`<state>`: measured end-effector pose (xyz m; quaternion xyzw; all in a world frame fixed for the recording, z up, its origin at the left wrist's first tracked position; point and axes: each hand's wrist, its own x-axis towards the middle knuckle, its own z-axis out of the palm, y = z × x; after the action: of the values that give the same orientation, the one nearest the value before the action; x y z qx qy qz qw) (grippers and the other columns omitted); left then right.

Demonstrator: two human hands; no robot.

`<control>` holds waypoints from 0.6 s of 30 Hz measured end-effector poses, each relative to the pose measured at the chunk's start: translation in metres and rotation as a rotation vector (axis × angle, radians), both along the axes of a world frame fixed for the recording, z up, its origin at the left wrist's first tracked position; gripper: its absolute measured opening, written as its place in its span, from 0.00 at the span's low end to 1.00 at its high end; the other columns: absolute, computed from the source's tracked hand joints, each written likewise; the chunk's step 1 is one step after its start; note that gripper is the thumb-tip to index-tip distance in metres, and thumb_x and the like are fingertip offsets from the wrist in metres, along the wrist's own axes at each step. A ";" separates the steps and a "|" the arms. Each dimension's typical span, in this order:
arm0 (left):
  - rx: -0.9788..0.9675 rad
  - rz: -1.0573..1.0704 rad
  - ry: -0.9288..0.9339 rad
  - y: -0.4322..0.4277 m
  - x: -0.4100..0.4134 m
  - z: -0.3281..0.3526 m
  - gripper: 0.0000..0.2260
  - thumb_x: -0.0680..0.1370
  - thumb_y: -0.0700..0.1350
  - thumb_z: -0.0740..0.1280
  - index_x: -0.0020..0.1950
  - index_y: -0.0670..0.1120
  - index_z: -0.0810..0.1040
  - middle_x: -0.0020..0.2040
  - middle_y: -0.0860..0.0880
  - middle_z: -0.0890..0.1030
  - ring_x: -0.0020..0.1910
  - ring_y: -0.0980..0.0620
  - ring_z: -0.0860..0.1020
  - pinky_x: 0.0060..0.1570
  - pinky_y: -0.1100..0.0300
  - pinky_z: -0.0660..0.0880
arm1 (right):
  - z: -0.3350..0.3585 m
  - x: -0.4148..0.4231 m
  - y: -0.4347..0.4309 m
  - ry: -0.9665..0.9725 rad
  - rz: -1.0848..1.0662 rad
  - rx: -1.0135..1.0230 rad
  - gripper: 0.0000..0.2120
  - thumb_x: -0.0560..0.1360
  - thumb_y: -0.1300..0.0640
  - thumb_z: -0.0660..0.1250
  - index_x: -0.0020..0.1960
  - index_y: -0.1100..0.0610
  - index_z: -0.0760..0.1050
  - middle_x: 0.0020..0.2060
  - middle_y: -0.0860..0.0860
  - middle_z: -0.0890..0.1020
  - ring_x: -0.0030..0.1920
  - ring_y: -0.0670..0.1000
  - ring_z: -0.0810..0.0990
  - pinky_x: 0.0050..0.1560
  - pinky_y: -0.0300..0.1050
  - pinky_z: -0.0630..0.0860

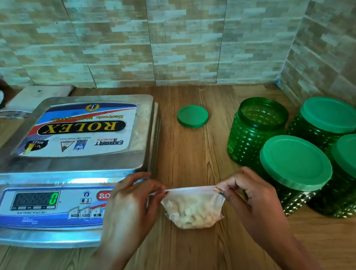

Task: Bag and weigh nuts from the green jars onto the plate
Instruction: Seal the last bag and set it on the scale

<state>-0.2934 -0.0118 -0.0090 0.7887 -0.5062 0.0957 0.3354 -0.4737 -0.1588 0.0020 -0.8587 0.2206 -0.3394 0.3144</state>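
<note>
Here, left hand and right hand, fingers tight on nut bag, by ROLEX scale at 0.

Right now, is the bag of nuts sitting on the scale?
No, the left hand and right hand pinch the bag of nuts by its top edge over the wooden counter, beside the scale.

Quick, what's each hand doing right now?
Left hand: pinching the left top edge of the bag of nuts.
Right hand: pinching the right top edge.
</note>
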 end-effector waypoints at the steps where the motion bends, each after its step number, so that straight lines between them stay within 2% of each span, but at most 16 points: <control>1: 0.004 0.018 0.010 0.002 0.001 0.000 0.12 0.72 0.52 0.61 0.41 0.50 0.82 0.44 0.52 0.81 0.50 0.56 0.78 0.42 0.61 0.74 | 0.000 0.000 0.000 -0.001 0.003 0.003 0.04 0.72 0.59 0.66 0.39 0.54 0.78 0.36 0.43 0.75 0.39 0.41 0.75 0.39 0.31 0.69; 4: 0.026 0.030 0.051 0.003 0.002 0.002 0.13 0.73 0.53 0.60 0.43 0.49 0.83 0.43 0.51 0.81 0.45 0.54 0.80 0.41 0.59 0.75 | -0.001 0.003 0.000 0.000 0.000 0.039 0.07 0.73 0.54 0.63 0.40 0.54 0.77 0.37 0.43 0.75 0.41 0.42 0.76 0.41 0.31 0.70; 7: 0.018 -0.013 0.126 0.005 0.002 0.001 0.12 0.73 0.54 0.61 0.45 0.51 0.82 0.40 0.53 0.82 0.39 0.56 0.79 0.39 0.59 0.74 | -0.005 0.003 -0.001 0.029 0.011 0.093 0.03 0.73 0.55 0.64 0.43 0.53 0.76 0.39 0.43 0.77 0.44 0.43 0.77 0.44 0.36 0.73; 8: -0.003 -0.028 0.185 0.007 0.000 0.002 0.10 0.73 0.53 0.64 0.48 0.53 0.81 0.41 0.54 0.82 0.38 0.58 0.80 0.40 0.59 0.75 | -0.005 0.003 0.000 0.044 0.026 0.147 0.03 0.73 0.52 0.65 0.45 0.50 0.76 0.41 0.43 0.77 0.45 0.43 0.77 0.45 0.36 0.73; 9: -0.026 -0.046 0.269 0.008 -0.001 0.001 0.10 0.72 0.52 0.68 0.53 0.55 0.79 0.45 0.56 0.82 0.40 0.60 0.81 0.42 0.61 0.76 | -0.006 0.002 -0.001 0.072 0.046 0.235 0.07 0.71 0.49 0.68 0.48 0.46 0.75 0.43 0.41 0.78 0.48 0.42 0.78 0.47 0.35 0.74; 10: -0.042 -0.063 0.368 0.009 -0.003 0.000 0.16 0.71 0.49 0.72 0.58 0.59 0.76 0.50 0.59 0.82 0.45 0.62 0.81 0.46 0.63 0.77 | -0.008 0.001 -0.001 0.125 0.074 0.349 0.17 0.67 0.47 0.73 0.53 0.42 0.72 0.47 0.40 0.78 0.51 0.40 0.77 0.48 0.32 0.73; 12: -0.056 -0.105 0.562 0.008 -0.010 -0.004 0.30 0.68 0.41 0.75 0.64 0.62 0.68 0.59 0.62 0.76 0.54 0.66 0.77 0.54 0.69 0.74 | -0.016 0.001 0.000 0.270 0.139 0.531 0.40 0.57 0.50 0.81 0.62 0.37 0.64 0.55 0.37 0.75 0.57 0.37 0.74 0.51 0.29 0.73; 14: -0.083 -0.140 0.730 0.004 -0.017 -0.010 0.38 0.67 0.39 0.75 0.68 0.63 0.62 0.65 0.60 0.71 0.58 0.63 0.76 0.58 0.67 0.73 | -0.031 0.004 0.003 0.349 0.213 0.547 0.52 0.54 0.54 0.83 0.68 0.38 0.56 0.58 0.35 0.72 0.59 0.35 0.73 0.53 0.28 0.72; 16: -0.113 -0.161 0.875 0.001 -0.023 -0.017 0.45 0.64 0.41 0.78 0.70 0.67 0.56 0.69 0.58 0.67 0.63 0.60 0.74 0.61 0.61 0.72 | -0.043 0.009 0.007 0.345 0.222 0.517 0.50 0.55 0.55 0.83 0.69 0.41 0.57 0.57 0.35 0.74 0.59 0.33 0.73 0.56 0.30 0.72; 18: -0.128 -0.154 0.958 0.000 -0.027 -0.023 0.50 0.61 0.44 0.78 0.69 0.71 0.50 0.69 0.57 0.66 0.65 0.60 0.72 0.63 0.60 0.71 | -0.050 0.014 0.009 0.298 0.159 0.516 0.38 0.57 0.55 0.82 0.62 0.42 0.68 0.51 0.35 0.80 0.55 0.35 0.77 0.54 0.33 0.75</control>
<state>-0.3207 -0.0122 -0.0317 0.6820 -0.3451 -0.2719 0.5846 -0.4593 -0.1497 -0.0483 -0.8054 0.2752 -0.1169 0.5117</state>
